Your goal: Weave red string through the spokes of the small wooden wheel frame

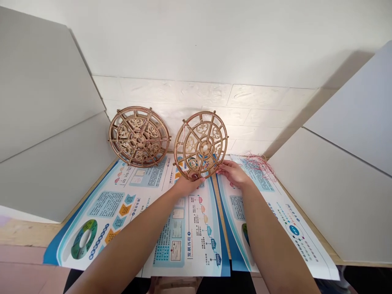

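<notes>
A round openwork wooden wheel (pixel 214 118) with spokes, scroll cut-outs and thin red and white wires stands tilted up in front of me. At its lower left edge, my left hand (pixel 187 185) has its fingers closed on the rim. My right hand (pixel 234 171) pinches the lower right edge, its thumb and fingers at the rim. Just left of it, a stack of similar wooden wheels (pixel 139 136) leans against the brick-patterned wall. Part of my left hand's fingers is hidden behind the wheel.
Printed posters (pixel 171 196) cover the wooden table. A tangle of red and white wires (pixel 260 165) lies at the back right. Grey panels (pixel 52 122) stand on the left, with white panels (pixel 346 192) on the right. Behind is a white brick-patterned wall (pixel 196 92).
</notes>
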Demonstrator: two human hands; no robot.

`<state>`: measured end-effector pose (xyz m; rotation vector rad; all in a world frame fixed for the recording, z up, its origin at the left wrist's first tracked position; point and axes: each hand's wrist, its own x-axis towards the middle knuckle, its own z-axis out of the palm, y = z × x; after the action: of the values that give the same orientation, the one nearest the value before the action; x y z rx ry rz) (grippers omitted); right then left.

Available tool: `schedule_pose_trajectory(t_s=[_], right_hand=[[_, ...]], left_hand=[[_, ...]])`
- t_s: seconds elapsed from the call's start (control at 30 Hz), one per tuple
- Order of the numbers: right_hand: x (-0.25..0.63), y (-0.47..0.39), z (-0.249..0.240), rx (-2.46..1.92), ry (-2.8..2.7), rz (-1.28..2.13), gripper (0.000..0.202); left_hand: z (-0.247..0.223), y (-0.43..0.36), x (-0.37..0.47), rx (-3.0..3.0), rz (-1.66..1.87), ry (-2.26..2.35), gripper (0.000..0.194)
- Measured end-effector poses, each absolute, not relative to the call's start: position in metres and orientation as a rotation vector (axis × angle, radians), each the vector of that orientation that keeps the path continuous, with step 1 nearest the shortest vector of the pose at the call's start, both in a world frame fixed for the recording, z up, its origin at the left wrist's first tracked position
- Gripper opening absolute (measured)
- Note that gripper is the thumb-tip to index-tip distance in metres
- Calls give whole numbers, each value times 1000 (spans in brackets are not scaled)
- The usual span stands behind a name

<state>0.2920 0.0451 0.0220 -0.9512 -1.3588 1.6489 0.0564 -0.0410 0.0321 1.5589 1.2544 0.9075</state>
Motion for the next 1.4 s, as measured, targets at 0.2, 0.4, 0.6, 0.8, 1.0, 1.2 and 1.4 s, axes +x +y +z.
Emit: schedule_pose_trajectory(t_s=[0.2, 0.4, 0.6, 0.8, 1.0, 1.2, 1.4], right_hand=[[289, 45, 26, -979, -1362, 1633, 29], [290, 44, 27, -973, -1359, 1644, 25], [291, 41, 30, -974, -1346, 1632, 24], [290, 40, 34, -965, -1349, 1633, 27], [289, 44, 34, -974, -1362, 1643, 28], [291, 44, 35, -965, -1358, 1649, 30], [293, 48, 35, -986, -1348, 1635, 36]], left_hand=[[30, -41, 57, 1557, 868, 1287, 21], [35, -42, 56, 1563, 846, 1286, 21], [39, -41, 55, 1641, 883, 1273, 15], [33, -39, 56, 1503, 958, 1288, 18], [31, -39, 61, 1183, 1147, 1274, 28], [27, -36, 69, 1142, 1219, 1344, 40], [23, -27, 69, 1329, 1220, 1346, 20]])
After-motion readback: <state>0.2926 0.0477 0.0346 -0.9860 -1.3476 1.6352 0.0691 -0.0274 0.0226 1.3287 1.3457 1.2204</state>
